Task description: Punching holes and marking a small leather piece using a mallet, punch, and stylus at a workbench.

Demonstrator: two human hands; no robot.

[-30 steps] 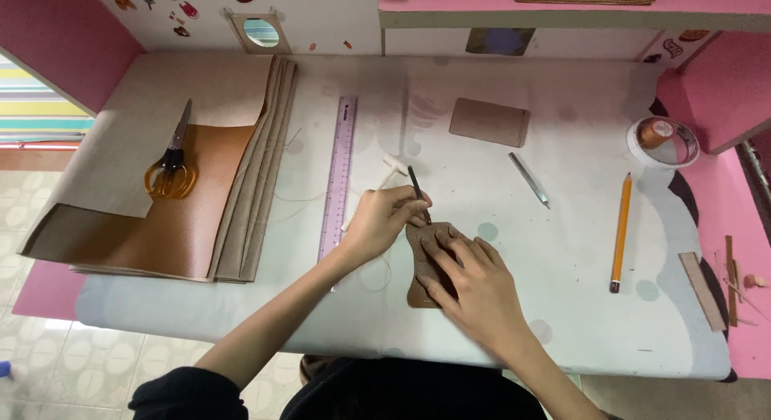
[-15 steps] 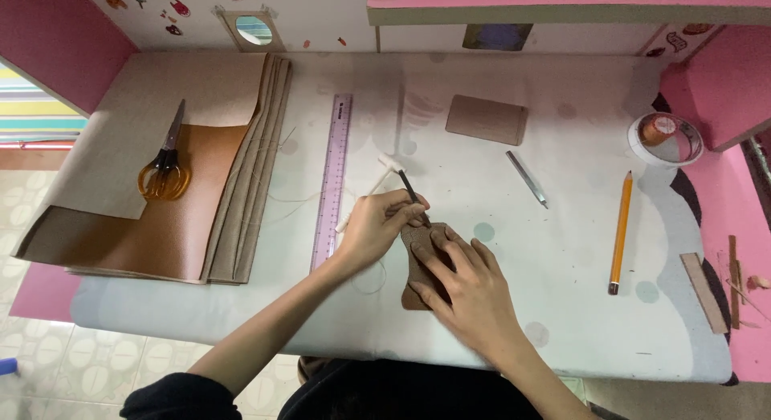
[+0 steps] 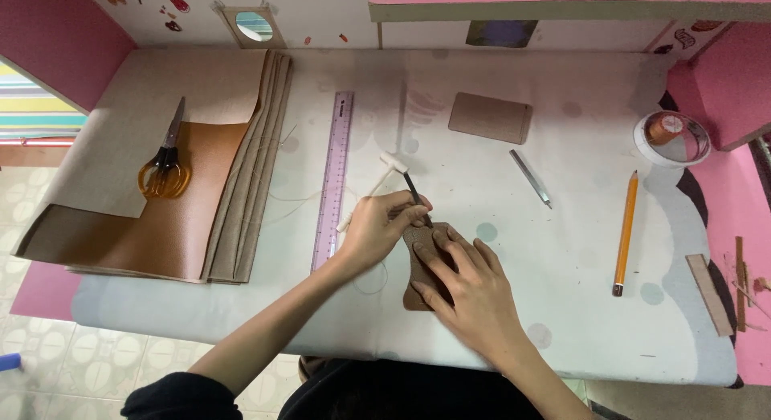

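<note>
My left hand [image 3: 384, 227] pinches a thin dark tool [image 3: 414, 193] like a pen, its tip set on a small brown leather piece [image 3: 417, 267] near the table's front middle. My right hand [image 3: 466, 283] lies flat on that piece with fingers spread, pinning it down and hiding most of it. A small white hammer-shaped tool [image 3: 374, 181] lies just beyond my left hand, its handle partly hidden under it.
A purple ruler [image 3: 334, 175] lies left of my hands. Folded brown and tan leather sheets [image 3: 185, 219] with orange-handled scissors [image 3: 165, 167] fill the left. Farther right are a tan rectangle [image 3: 490, 117], a metal blade tool [image 3: 530, 177], an orange pencil [image 3: 625, 231], a tape roll [image 3: 671, 137] and leather scraps [image 3: 710, 283].
My hands have barely moved; the dark tool has shifted slightly over the leather piece. Everything else on the table has stayed put.
</note>
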